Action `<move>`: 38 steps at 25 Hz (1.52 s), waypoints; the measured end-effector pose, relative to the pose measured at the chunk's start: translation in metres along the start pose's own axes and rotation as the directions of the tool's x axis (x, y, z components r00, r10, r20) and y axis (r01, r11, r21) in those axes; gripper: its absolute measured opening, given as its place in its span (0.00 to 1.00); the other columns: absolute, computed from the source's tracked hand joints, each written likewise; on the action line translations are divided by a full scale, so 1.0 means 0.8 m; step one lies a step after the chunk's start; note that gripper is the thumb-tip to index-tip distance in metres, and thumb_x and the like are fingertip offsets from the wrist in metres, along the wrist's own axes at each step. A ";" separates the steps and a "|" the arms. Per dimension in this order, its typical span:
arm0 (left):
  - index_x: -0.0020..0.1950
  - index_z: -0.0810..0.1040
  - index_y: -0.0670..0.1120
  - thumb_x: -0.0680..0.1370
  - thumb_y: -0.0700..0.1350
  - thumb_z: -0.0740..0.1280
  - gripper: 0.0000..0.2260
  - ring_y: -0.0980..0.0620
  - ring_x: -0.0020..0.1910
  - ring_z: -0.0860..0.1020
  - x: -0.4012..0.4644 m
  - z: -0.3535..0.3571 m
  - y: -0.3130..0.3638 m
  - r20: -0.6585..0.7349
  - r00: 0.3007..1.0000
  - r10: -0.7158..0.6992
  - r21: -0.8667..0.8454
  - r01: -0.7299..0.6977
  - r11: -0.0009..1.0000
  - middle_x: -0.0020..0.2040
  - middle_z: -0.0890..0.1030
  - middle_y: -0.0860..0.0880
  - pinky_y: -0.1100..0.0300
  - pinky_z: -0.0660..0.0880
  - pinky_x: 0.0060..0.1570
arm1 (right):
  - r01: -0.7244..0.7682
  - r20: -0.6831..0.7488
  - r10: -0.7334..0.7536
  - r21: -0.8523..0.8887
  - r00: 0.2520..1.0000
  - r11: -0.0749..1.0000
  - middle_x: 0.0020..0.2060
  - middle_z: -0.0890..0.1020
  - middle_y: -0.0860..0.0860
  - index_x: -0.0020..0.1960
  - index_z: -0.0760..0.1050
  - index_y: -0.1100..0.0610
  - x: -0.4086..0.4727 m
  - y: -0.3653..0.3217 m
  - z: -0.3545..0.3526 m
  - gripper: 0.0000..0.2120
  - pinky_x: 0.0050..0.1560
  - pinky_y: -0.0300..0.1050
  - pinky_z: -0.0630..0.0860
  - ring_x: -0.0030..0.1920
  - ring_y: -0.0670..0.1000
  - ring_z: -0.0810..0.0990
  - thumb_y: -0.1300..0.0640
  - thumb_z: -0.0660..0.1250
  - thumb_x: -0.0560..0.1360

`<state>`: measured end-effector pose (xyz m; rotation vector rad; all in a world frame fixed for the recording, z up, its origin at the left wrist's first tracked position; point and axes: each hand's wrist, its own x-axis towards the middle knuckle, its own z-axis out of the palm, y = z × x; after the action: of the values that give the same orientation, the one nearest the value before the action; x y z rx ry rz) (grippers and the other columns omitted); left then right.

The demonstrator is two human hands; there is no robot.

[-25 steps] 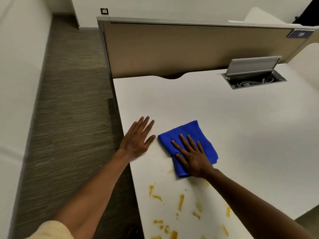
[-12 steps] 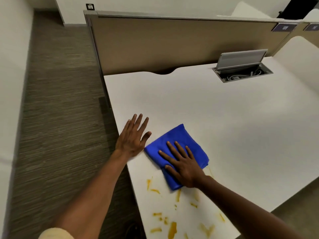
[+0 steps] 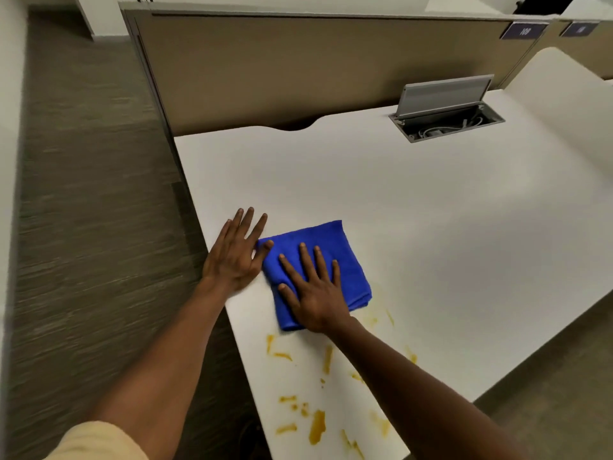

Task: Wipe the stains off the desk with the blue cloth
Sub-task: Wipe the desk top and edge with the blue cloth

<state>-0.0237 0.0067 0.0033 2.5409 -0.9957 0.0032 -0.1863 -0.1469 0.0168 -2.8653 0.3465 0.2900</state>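
Fingers [image 3: 306, 260] of the right hand [image 3: 315, 293] lie spread and flat on the blue cloth [image 3: 351, 260], pressing it down rather than gripping it, just below the middle of the frame. To its left, the left hand [image 3: 235, 257] rests palm-down on the white desk [image 3: 431, 210] at the desk's left edge, fingers splayed and holding nothing, its thumb touching the folded cloth's upper-left corner. Yellow-orange stains [image 3: 316, 426] streak the desk below the cloth, toward the bottom of the frame, with fainter smears beside the cloth's lower-right corner. An open cable hatch [image 3: 446, 109] sits at upper right.
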 end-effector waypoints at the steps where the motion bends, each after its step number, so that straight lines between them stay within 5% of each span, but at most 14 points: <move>1: 0.84 0.58 0.51 0.83 0.65 0.45 0.33 0.44 0.84 0.53 -0.001 0.001 -0.001 0.005 1.000 0.012 0.011 -0.012 1.000 0.84 0.57 0.44 0.46 0.52 0.82 | 0.048 0.001 -0.048 -0.018 0.999 0.999 0.83 0.35 0.43 0.81 0.35 0.32 -0.023 0.017 0.001 0.30 0.80 0.65 0.34 0.82 0.52 0.30 0.28 0.34 0.81; 3: 0.85 0.54 0.52 0.84 0.66 0.42 0.33 0.46 0.85 0.50 -0.001 0.002 -0.001 0.032 0.999 0.032 0.049 -0.033 0.998 0.85 0.54 0.46 0.46 0.49 0.83 | 0.026 -0.022 -0.027 -0.025 0.999 0.999 0.82 0.34 0.40 0.80 0.35 0.29 -0.070 0.069 0.000 0.29 0.81 0.62 0.36 0.82 0.49 0.30 0.27 0.34 0.80; 6: 0.86 0.49 0.54 0.83 0.66 0.39 0.33 0.48 0.85 0.45 -0.003 0.003 0.007 0.093 0.993 0.075 0.086 -0.083 0.993 0.86 0.49 0.48 0.47 0.45 0.83 | -0.192 -0.012 0.192 -0.032 0.981 0.981 0.82 0.33 0.39 0.79 0.34 0.28 -0.098 0.138 -0.019 0.30 0.82 0.61 0.39 0.83 0.49 0.34 0.26 0.33 0.78; 10: 0.85 0.44 0.56 0.83 0.67 0.41 0.32 0.51 0.84 0.40 -0.007 0.002 0.014 0.153 0.985 0.080 0.063 -0.090 0.994 0.86 0.44 0.51 0.49 0.42 0.83 | -0.399 -0.012 0.401 0.080 0.916 0.914 0.84 0.39 0.46 0.82 0.38 0.33 -0.038 0.118 -0.035 0.29 0.80 0.66 0.38 0.84 0.55 0.38 0.32 0.41 0.83; 12: 0.85 0.42 0.56 0.83 0.68 0.41 0.32 0.52 0.84 0.38 -0.013 0.006 0.024 0.171 0.982 0.077 0.053 -0.088 0.995 0.86 0.43 0.52 0.49 0.41 0.83 | -0.384 -0.033 0.388 0.086 0.921 0.919 0.84 0.38 0.46 0.82 0.38 0.34 -0.038 0.105 -0.029 0.29 0.80 0.66 0.36 0.84 0.55 0.36 0.34 0.42 0.84; 18: 0.85 0.46 0.55 0.83 0.67 0.39 0.33 0.50 0.84 0.41 -0.019 0.009 0.035 0.189 0.975 0.114 0.024 -0.121 0.992 0.86 0.46 0.51 0.49 0.41 0.83 | 0.001 -0.016 -0.002 -0.065 1.000 0.998 0.83 0.38 0.39 0.82 0.41 0.32 -0.181 0.169 0.000 0.28 0.80 0.57 0.34 0.84 0.51 0.37 0.30 0.38 0.83; 21: 0.85 0.45 0.55 0.83 0.67 0.41 0.32 0.50 0.84 0.37 -0.019 0.009 0.033 0.191 0.977 0.097 0.063 -0.111 0.992 0.86 0.44 0.51 0.48 0.40 0.83 | -0.234 -0.007 0.234 -0.047 0.972 0.971 0.83 0.36 0.40 0.80 0.37 0.30 -0.163 0.198 -0.020 0.29 0.82 0.62 0.39 0.83 0.50 0.35 0.28 0.37 0.81; 25: 0.85 0.43 0.56 0.84 0.67 0.44 0.32 0.49 0.83 0.35 -0.018 0.012 0.038 0.202 0.977 0.072 0.092 -0.092 0.992 0.86 0.42 0.51 0.46 0.40 0.83 | -0.591 -0.064 0.601 0.125 0.796 0.797 0.84 0.38 0.50 0.83 0.39 0.35 -0.095 0.136 -0.011 0.31 0.79 0.69 0.36 0.84 0.57 0.36 0.33 0.45 0.83; 29: 0.85 0.43 0.56 0.83 0.67 0.42 0.33 0.48 0.84 0.40 -0.014 0.007 0.038 0.223 0.972 0.075 0.097 -0.098 0.990 0.86 0.44 0.50 0.46 0.41 0.83 | -0.385 -0.056 0.391 0.088 0.919 0.919 0.83 0.33 0.49 0.82 0.36 0.35 -0.101 0.065 0.011 0.32 0.78 0.66 0.29 0.82 0.57 0.30 0.30 0.40 0.82; 33: 0.85 0.44 0.55 0.80 0.69 0.40 0.36 0.47 0.84 0.41 -0.032 0.006 0.037 0.246 0.958 0.150 0.068 -0.172 0.983 0.86 0.43 0.51 0.47 0.41 0.82 | -0.135 -0.039 0.134 -0.022 0.990 0.991 0.82 0.33 0.39 0.80 0.37 0.30 -0.191 0.118 0.017 0.30 0.80 0.57 0.30 0.83 0.52 0.35 0.26 0.38 0.81; 38: 0.85 0.42 0.56 0.81 0.70 0.40 0.35 0.49 0.84 0.38 -0.041 0.008 0.041 0.225 0.967 0.121 0.083 -0.143 0.986 0.86 0.42 0.51 0.48 0.40 0.82 | -0.468 -0.045 0.469 0.040 0.882 0.883 0.84 0.38 0.43 0.80 0.35 0.30 -0.167 0.166 -0.013 0.32 0.81 0.63 0.38 0.84 0.53 0.37 0.26 0.35 0.77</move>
<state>-0.0704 0.0037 0.0045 2.5998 -1.2784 -0.1995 -0.3461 -0.2469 0.0282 -2.7251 1.0516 0.2877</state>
